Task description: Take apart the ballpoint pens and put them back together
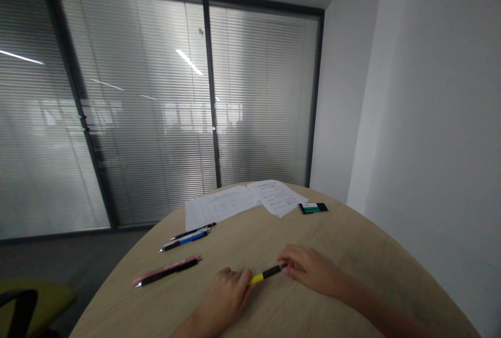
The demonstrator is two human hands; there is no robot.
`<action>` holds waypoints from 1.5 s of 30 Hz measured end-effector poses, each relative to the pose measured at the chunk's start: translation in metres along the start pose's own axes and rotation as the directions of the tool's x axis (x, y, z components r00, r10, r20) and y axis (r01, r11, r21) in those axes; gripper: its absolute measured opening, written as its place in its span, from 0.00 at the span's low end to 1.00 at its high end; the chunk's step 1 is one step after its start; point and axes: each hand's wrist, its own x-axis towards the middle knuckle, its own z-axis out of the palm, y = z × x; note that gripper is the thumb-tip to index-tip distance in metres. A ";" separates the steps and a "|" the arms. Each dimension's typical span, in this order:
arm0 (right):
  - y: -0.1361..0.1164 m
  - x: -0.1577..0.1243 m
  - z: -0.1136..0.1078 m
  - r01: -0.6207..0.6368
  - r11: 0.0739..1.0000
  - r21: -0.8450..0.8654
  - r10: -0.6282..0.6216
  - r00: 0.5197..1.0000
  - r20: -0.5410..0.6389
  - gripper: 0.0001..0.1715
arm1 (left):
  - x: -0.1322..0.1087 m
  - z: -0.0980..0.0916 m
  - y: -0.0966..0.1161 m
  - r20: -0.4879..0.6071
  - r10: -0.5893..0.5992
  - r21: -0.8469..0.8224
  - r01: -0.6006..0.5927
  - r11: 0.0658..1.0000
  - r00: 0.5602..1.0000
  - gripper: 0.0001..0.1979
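Note:
Between my two hands, just above the wooden table [332,254], is a yellow mechanical pencil [257,278] with a black grip section. My left hand [227,293] is closed round its yellow end, so that end is hidden. The fingertips of my right hand [309,269] pinch the tip at the other end. To the left of my left hand lie a black pen and a pink one [168,272], side by side. Farther back, a blue pen [186,241] rests beside a black pen [193,230].
Printed paper sheets [221,205] lie at the table's far edge, with a small black and green pack [313,208] to their right. A chair [50,296] stands at the lower left. Behind the table are glass panels with blinds and a white wall on the right.

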 end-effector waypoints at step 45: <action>-0.004 -0.002 -0.004 -0.058 0.996 -0.062 0.059 0.998 0.012 0.05 | -0.002 -0.001 -0.002 -0.140 0.069 0.032 -0.065 0.997 0.988 0.03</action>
